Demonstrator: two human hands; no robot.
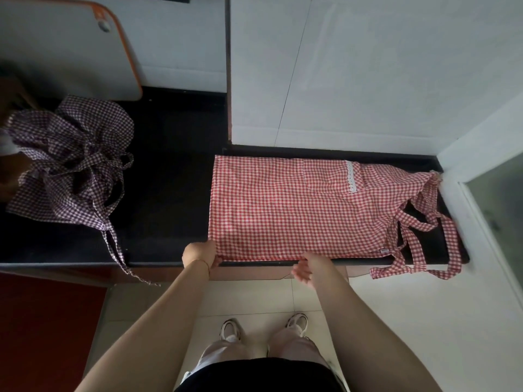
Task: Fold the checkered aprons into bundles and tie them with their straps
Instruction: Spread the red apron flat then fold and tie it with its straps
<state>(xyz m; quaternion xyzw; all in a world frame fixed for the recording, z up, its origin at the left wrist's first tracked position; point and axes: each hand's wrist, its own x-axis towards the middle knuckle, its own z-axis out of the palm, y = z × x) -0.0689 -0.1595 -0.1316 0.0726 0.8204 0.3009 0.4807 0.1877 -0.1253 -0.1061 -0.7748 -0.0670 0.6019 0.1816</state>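
- I am looking down at the red checkered apron [297,205], which is lying flat on the black counter [169,171] in front of me, with its near edge running along the counter's front lip.
- My left hand [199,254] is pinching the near left corner of that apron, fingers curled round the hem.
- My right hand [310,267] is sitting at the near edge further right, fingers loosely spread; I cannot tell whether it is actually gripping any cloth.
- The apron's long axis is running left to right: the plain hem is pointing left, while the lace-trimmed bib [351,176] and the straps [424,239] are pointing right, toward the white wall.
- The straps are trailing loose, and one loop is hanging off the counter's front edge.
- I am judging the cloth to be thin, light and floppy, so it will be sagging between grips and creasing easily; holding it at the hem and corners looks best for keeping the folds square.
- The straps look narrow and prone to tangling, so I am planning to gather them before tying.
- A purple checkered apron [70,162] is lying crumpled on the counter's left side, well apart from the red one.
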